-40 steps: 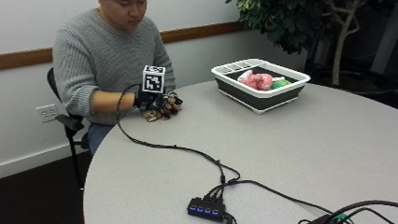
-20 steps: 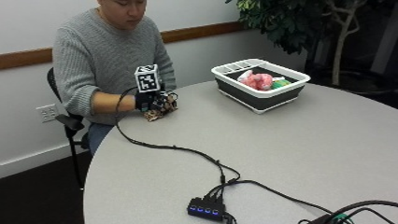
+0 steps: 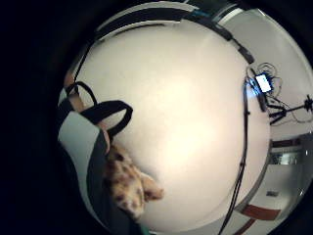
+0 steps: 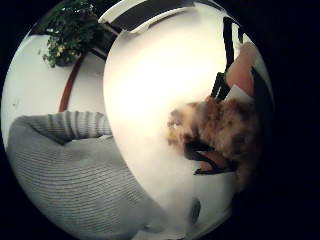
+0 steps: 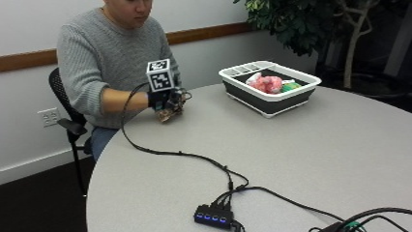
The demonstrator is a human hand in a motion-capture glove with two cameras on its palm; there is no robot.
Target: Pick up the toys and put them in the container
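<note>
- The spotted plush toy (image 5: 169,114), tan with brown patches, is in the person's gloved right hand (image 5: 165,100), held just above the table near its edge in front of the person's chest.
- The fingers are curled round the toy; in the thumb-side palm view the fur (image 4: 220,127) sits pressed against the palm with straps across it, and in the little-finger-side view one soft leg (image 3: 149,190) pokes out past the glove over the bare tabletop.
- I'd judge the toy is gripped from above with its body tucked into the palm, so that it can be carried without dangling.
- The container (image 5: 270,87), a white-rimmed bin with dark walls, stands at about two o'clock from the hand, well apart from it across the table.
- A pink toy (image 5: 267,83) and a green toy (image 5: 291,86) already lie inside it, so by my reckoning this plush toy is the last one in sight, and the step in hand is the carry to the bin.
- The table (image 5: 334,159) between hand and bin is open, which leaves a straight path.
- A black cable (image 5: 169,153) trails from the hand toward six o'clock, to a small hub with blue lights (image 5: 214,215); it lies away from the route to the bin.
- I cannot see the other hand.
</note>
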